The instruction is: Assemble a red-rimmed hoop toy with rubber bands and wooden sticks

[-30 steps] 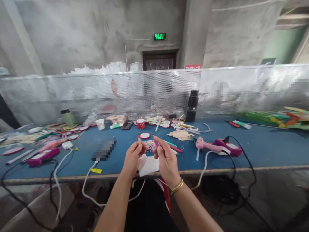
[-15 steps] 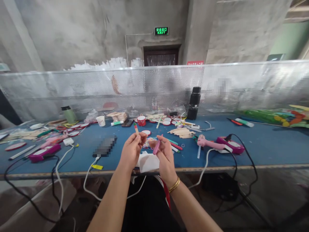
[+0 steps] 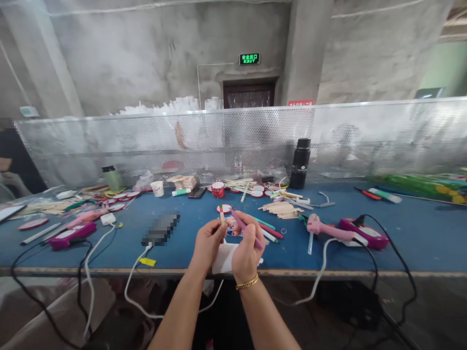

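My left hand [image 3: 207,242] pinches a small wooden craft stick [image 3: 222,213] with red and green bands, held upright above the table's near edge. My right hand [image 3: 247,248] is closed round a pink marker pen [image 3: 246,227], its tip pointing up-left toward the stick. The two hands are close together, almost touching. Under them lies a white sheet of paper [image 3: 223,257] on the blue table [image 3: 419,233]. A small heap of coloured rubber bands [image 3: 231,223] shows just behind my fingers.
A pink glue gun [image 3: 323,227] on a magenta stand [image 3: 361,232] lies to the right, its cables hanging over the edge. A black flask [image 3: 300,163], loose craft sticks [image 3: 280,208], a phone [image 3: 160,228], another magenta stand [image 3: 69,235] and a perforated metal screen [image 3: 146,141] surround the spot.
My right hand has turned the pink pen so its tip comes up to the stick, and both hands have drawn closer together. The camera view shifted slightly left.
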The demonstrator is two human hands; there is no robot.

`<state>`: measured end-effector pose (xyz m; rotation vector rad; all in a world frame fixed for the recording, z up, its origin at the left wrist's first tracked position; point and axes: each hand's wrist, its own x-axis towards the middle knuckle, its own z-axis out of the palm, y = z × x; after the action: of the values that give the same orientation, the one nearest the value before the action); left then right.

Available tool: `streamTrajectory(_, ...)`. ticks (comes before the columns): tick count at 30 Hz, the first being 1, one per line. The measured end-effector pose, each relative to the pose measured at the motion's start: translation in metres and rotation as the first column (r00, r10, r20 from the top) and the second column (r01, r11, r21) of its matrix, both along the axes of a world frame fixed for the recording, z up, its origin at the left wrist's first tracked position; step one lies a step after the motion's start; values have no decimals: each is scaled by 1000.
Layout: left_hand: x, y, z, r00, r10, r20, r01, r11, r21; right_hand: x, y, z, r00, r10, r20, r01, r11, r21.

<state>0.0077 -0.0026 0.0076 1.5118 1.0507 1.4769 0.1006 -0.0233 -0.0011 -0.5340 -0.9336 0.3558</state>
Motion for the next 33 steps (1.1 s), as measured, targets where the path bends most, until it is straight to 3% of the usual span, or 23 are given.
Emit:
streamTrajectory(5, -1, -1, -11, 993, 40, -112, -31, 996, 84, -9, 11, -16, 981, -141, 130, 129, 987, 97)
streamTrajectory(9, -1, -3, -8, 988, 14, -155, -2, 997, 75, -2, 11, -13, 966, -184, 180, 181, 983, 35)
streamTrajectory(14, 4, 1, 10, 955, 68, -289, -48, 996, 77, 6, 12, 1, 998, -61, 16, 62, 991, -120)
streamTrajectory(21, 11, 4, 5, 981, 32, -192, -22, 998, 53, 2, 25, -8, 995, 63, -75, -77, 975, -210)
streamTrajectory(27, 2, 4, 3, 993, -44, -113, 36, 997, -71, 1, 22, -14, 987, -116, 115, 129, 985, -114)
streamTrajectory(33, -3, 9, -4, 976, 99, -192, -85, 993, 83, -1, 19, -15, 958, -242, 156, 242, 970, 16)
